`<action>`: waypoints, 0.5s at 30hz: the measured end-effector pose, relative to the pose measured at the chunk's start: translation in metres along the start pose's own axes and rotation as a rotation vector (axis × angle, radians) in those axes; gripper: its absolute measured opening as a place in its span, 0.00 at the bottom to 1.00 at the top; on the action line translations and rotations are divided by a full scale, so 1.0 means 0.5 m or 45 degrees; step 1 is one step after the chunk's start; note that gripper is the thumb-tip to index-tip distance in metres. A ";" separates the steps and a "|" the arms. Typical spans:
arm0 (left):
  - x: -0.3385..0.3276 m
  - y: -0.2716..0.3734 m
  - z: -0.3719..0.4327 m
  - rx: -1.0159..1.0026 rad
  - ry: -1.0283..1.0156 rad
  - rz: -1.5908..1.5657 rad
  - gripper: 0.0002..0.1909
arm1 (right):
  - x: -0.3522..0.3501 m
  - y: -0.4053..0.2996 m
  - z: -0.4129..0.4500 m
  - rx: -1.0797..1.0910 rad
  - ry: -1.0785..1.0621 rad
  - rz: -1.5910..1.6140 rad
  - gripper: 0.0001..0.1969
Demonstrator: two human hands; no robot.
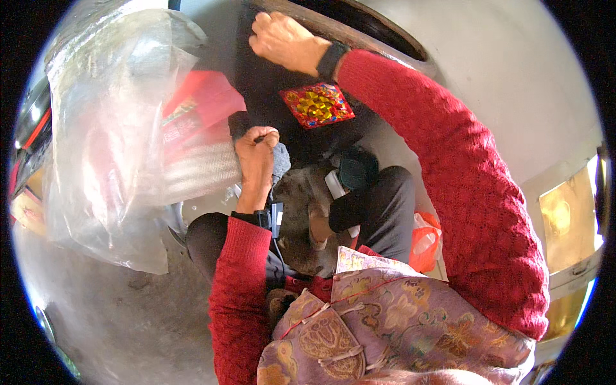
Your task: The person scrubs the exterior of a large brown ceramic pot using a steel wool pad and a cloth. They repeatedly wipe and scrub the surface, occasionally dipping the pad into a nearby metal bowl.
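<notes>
My left hand (255,151) is curled, back upward, beside a large clear plastic bag (113,125). A small dark piece (238,124) shows at its knuckles, and grey-blue cloth (281,161) lies just right of it. Whether the fingers hold either one is hidden. Through or beside the bag show red translucent plastic (209,98) and a pale ribbed bundle (204,168). My right hand (286,41) is bent into a loose fist near a worn wooden edge (308,17); its fingertips are out of sight. Below it lies a red square with shiny gold decoration (318,106).
A dark green container (358,167) stands close to my knee. An orange-red plastic bag (424,240) sits by my right leg. A thin cable runs from a small device (276,219) at my left wrist. Pale wall (500,86) rises at the right.
</notes>
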State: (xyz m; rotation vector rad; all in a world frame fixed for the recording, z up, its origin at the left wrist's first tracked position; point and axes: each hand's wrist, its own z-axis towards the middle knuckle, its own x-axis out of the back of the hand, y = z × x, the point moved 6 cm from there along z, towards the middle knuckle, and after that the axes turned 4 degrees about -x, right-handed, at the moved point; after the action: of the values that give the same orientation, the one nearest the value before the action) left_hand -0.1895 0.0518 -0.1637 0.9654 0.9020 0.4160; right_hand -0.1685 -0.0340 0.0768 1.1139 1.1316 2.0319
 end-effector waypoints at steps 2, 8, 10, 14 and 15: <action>0.004 -0.003 -0.005 0.004 0.017 0.077 0.04 | 0.000 -0.028 -0.082 0.016 0.048 0.021 0.06; 0.013 -0.012 -0.018 0.095 -0.006 0.018 0.05 | 0.035 -0.095 -0.305 0.016 -0.139 0.227 0.07; 0.005 0.002 -0.017 -0.042 -0.061 -0.031 0.05 | 0.046 -0.072 -0.311 -0.060 -0.206 0.274 0.09; -0.015 -0.003 -0.014 0.035 -0.047 0.244 0.06 | 0.076 0.043 -0.235 -0.253 0.191 0.180 0.09; -0.023 0.004 -0.011 -0.026 -0.077 0.228 0.07 | 0.072 0.066 -0.207 -0.291 0.256 0.115 0.09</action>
State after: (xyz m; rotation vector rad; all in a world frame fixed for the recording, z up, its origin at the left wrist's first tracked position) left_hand -0.2004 0.0478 -0.1580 1.0386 0.7580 0.5439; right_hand -0.2780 -0.0647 0.0884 0.8770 0.9256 2.3183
